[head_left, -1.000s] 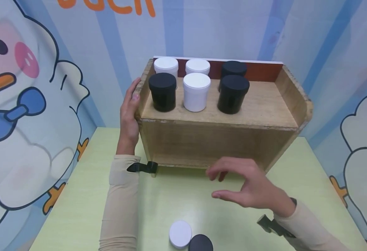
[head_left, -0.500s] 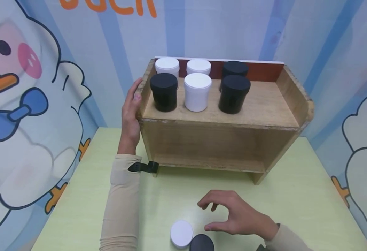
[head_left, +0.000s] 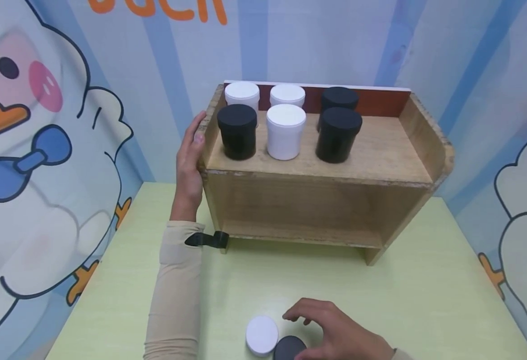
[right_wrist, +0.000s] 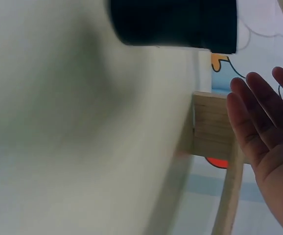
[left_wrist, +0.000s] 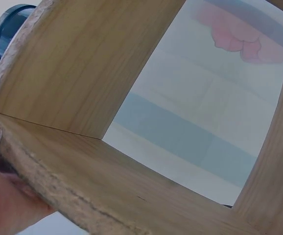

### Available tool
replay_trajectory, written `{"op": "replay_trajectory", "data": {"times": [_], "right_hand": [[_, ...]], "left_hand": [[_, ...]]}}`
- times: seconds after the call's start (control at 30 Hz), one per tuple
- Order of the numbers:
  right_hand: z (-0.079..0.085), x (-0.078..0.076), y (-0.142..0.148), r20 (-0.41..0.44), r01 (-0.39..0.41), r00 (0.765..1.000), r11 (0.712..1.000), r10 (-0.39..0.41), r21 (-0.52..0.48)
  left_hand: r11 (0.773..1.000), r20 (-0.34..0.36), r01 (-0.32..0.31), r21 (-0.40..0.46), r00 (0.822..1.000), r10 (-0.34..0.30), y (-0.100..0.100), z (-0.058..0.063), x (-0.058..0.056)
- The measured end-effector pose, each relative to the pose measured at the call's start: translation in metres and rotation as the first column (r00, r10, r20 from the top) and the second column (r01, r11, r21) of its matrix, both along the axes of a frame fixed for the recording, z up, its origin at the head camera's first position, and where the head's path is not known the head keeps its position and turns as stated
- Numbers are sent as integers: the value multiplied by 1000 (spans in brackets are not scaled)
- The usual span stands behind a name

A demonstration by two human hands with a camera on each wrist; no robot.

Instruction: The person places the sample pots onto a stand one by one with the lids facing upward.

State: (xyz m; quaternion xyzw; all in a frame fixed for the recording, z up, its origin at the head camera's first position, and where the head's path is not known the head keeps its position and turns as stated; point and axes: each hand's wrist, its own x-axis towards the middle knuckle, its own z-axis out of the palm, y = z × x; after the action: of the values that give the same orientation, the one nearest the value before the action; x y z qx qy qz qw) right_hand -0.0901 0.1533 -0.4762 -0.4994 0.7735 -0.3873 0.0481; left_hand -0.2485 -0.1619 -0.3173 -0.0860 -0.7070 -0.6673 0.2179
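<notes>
My left hand (head_left: 188,170) holds the left side panel of a small two-tier wooden shelf (head_left: 319,175); only part of that hand (left_wrist: 9,200) shows in the left wrist view. On the upper tier stand several lidded jars, with a black jar (head_left: 238,135), a white jar (head_left: 286,135) and another black jar (head_left: 337,137) in front. My right hand (head_left: 340,335) is low over the table, fingers spread from the thumb, the thumb overlapping the lid of a black jar (head_left: 287,348). Against that jar stands a white jar (head_left: 262,336). In the right wrist view the black jar (right_wrist: 173,22) lies beyond the fingertips.
Behind the front jars are two white jars, one (head_left: 242,94) at the left, and a black jar (head_left: 339,97). The shelf stands on a pale green table (head_left: 425,290). A striped blue backdrop (head_left: 326,40) with cartoon ducks encloses the table.
My right hand has moved down and toward me, from in front of the shelf to the black jar on the table. The left hand stays on the shelf's side.
</notes>
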Motion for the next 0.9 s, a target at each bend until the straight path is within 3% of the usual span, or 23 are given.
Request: {"op": "replay_trajectory", "data": {"times": [0.23, 0.43, 0.57, 0.9], "right_hand": [[-13, 5, 2, 94, -22, 995, 999, 19, 31], [-25, 7, -2, 60, -53, 997, 998, 52, 20], [-32, 9, -2, 80, -69, 994, 998, 69, 5], [-38, 8, 0, 58, -74, 996, 997, 73, 4]], "left_hand": [[1000, 11, 9, 10, 1000, -9, 1, 0, 0], [1000, 22, 5, 3, 1000, -5, 1, 1, 1], [1000, 21, 5, -2, 1000, -4, 1, 0, 1], [1000, 16, 5, 3, 1000, -5, 1, -1, 0]]}}
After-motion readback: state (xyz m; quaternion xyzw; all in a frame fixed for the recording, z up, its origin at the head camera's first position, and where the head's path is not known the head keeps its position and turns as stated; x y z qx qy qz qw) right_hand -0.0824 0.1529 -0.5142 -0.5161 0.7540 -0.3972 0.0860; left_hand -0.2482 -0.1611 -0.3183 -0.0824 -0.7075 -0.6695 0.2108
